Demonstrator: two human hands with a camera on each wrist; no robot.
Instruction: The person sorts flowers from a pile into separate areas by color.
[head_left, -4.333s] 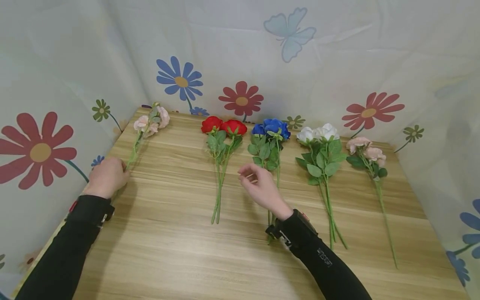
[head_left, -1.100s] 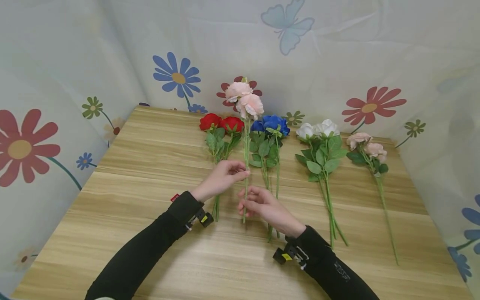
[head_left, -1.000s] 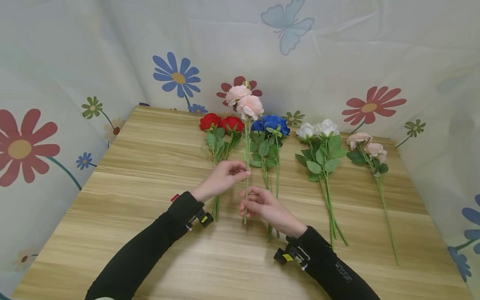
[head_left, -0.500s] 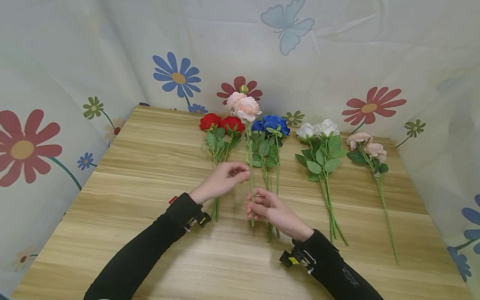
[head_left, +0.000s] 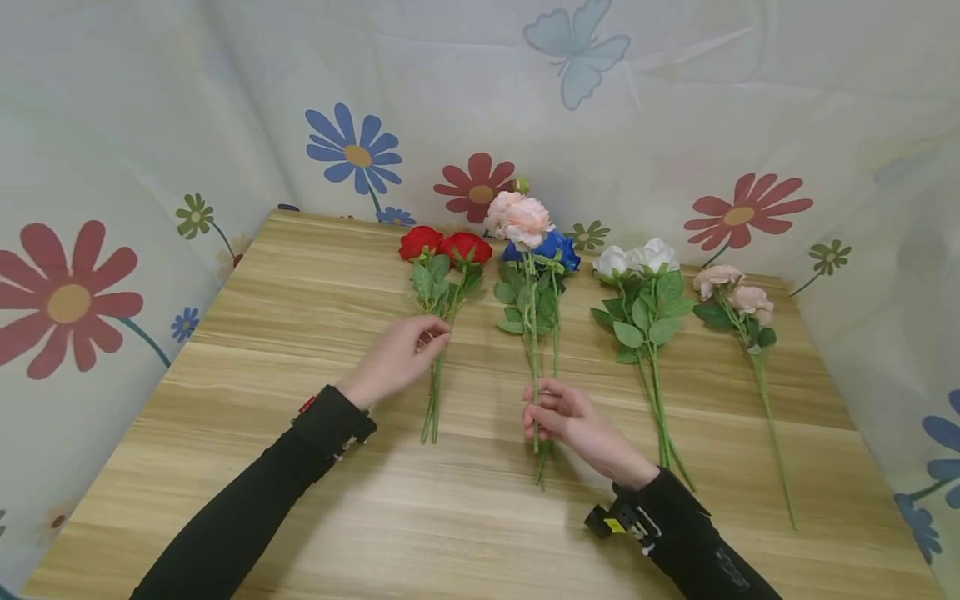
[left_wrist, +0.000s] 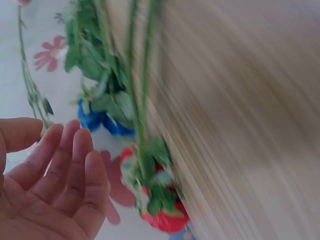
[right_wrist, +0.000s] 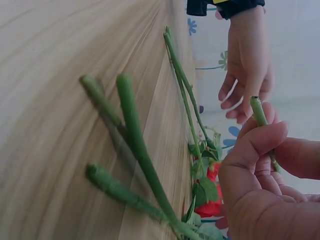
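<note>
In the head view my right hand (head_left: pixel 581 429) pinches the lower stem of a pink artificial flower (head_left: pixel 519 218). The flower stands upright above the table, its blooms overlapping the blue roses (head_left: pixel 557 250) behind. From the right wrist, the cut end of the held stem (right_wrist: pixel 258 111) pokes out past thumb and fingers. My left hand (head_left: pixel 397 357) holds nothing; its fingers are loosely bent, over the stems of the red roses (head_left: pixel 465 247). The left wrist view shows the empty palm and fingers (left_wrist: pixel 65 175), with blue and red roses beyond.
White roses (head_left: pixel 652 257) with leafy stems lie right of the blue ones. Farther right lies another pink flower (head_left: pixel 750 304). All rest on a wood-grain table (head_left: pixel 315 275), backed by a white curtain (head_left: pixel 675 125) with printed flowers.
Seconds ago my left hand gripped the pink flower at the table's left. It came to the middle, and my right hand took the stem. The left has let go and moved left; the right moved rightward.
</note>
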